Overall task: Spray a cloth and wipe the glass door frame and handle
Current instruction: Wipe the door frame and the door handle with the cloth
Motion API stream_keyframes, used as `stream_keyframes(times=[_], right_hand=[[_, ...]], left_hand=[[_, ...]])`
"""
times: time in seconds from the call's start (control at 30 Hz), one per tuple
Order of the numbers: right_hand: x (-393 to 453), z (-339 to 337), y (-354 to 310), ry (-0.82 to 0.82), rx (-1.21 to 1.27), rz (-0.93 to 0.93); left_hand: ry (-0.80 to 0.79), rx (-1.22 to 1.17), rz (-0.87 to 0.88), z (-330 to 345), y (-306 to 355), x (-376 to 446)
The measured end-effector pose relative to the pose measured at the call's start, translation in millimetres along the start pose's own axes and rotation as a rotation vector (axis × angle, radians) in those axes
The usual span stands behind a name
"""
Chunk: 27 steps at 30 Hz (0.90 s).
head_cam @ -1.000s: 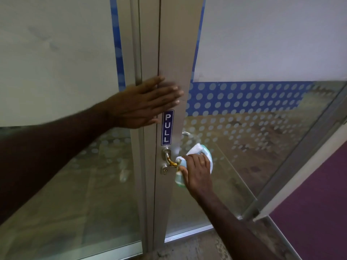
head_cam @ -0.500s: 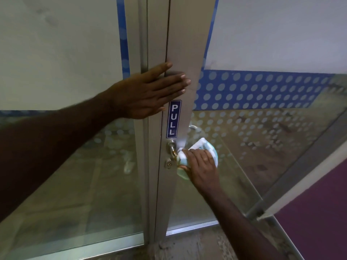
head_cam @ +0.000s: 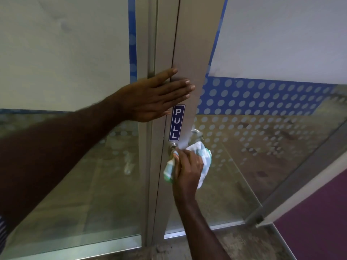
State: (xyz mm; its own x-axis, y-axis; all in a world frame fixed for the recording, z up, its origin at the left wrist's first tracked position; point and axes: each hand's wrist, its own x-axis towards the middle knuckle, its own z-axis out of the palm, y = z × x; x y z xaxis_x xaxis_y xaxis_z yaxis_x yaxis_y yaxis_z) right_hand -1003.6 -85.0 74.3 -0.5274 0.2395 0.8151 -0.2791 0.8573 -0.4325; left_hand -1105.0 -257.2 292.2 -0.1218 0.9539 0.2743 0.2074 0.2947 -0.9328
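From where I stand, the person's right hand (head_cam: 188, 167) is nearest, reaching up from below with the forearm angled toward the door. Its fingers are curled round a bunched white and pale green cloth (head_cam: 203, 158), holding it against the door frame (head_cam: 193, 44) at the spot where the handle (head_cam: 173, 147) sits. Folds of the cloth stick out on both sides of the hand, one flap hanging lower left against the metal and a larger wad bulging to the right over the glass. Only the round silver base of the handle shows above the fingertips; the rest is hidden under cloth and hand.

Directly above it, a narrow blue PULL sticker (head_cam: 176, 122) runs vertically down the frame.

Higher still, the left hand (head_cam: 154, 98) comes in from the left on a long bare arm. It lies flat with straight fingers, palm pressed across the seam between the fixed post and the door's metal stile, holding nothing.

Beyond the hands, the glass panel (head_cam: 272, 147) to the right carries a blue band of pale dots (head_cam: 262, 98) with frosted film above it. Through the clear lower glass a brownish speckled floor shows, and a purple surface (head_cam: 319, 222) lies at the far lower right.
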Motion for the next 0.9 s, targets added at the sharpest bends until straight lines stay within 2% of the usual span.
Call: stream_keyframes(times=[0.07, 0.13, 0.27, 0.33, 0.4, 0.5, 0.63, 0.7, 0.8, 0.9], right_hand=[[0, -2, 2, 0.027, 0.081, -0.022], [0, -7, 7, -0.038, 0.078, -0.072], [-7, -25, 33, -0.295, -0.096, -0.272], [-10, -35, 50, -0.357, -0.253, -0.352], [-7, -40, 58, -0.358, -0.355, -0.365], [-2, -36, 53, -0.273, -0.354, -0.35], [6, -34, 40, -0.109, -0.008, -0.233], [9, -27, 25, -0.114, 0.048, -0.283], [-7, -9, 12, -0.235, -0.19, -0.443], [-20, -2, 15, -0.261, -0.364, -0.51]], left_hand=[[-0.023, 0.008, 0.004, 0, 0, 0], [-0.034, -0.01, 0.004, -1, 0, 0], [-0.01, -0.013, -0.002, -1, -1, -1], [-0.01, -0.004, -0.001, -2, 1, 0], [-0.007, -0.001, -0.003, -2, 0, 0], [-0.002, -0.001, -0.002, -3, -1, -1], [-0.001, 0.005, -0.001, -3, -1, -1], [0.001, -0.008, 0.0, -3, -2, -1], [0.001, -0.023, 0.005, -1, 0, -1], [-0.008, -0.031, 0.017, 0, 1, 0]])
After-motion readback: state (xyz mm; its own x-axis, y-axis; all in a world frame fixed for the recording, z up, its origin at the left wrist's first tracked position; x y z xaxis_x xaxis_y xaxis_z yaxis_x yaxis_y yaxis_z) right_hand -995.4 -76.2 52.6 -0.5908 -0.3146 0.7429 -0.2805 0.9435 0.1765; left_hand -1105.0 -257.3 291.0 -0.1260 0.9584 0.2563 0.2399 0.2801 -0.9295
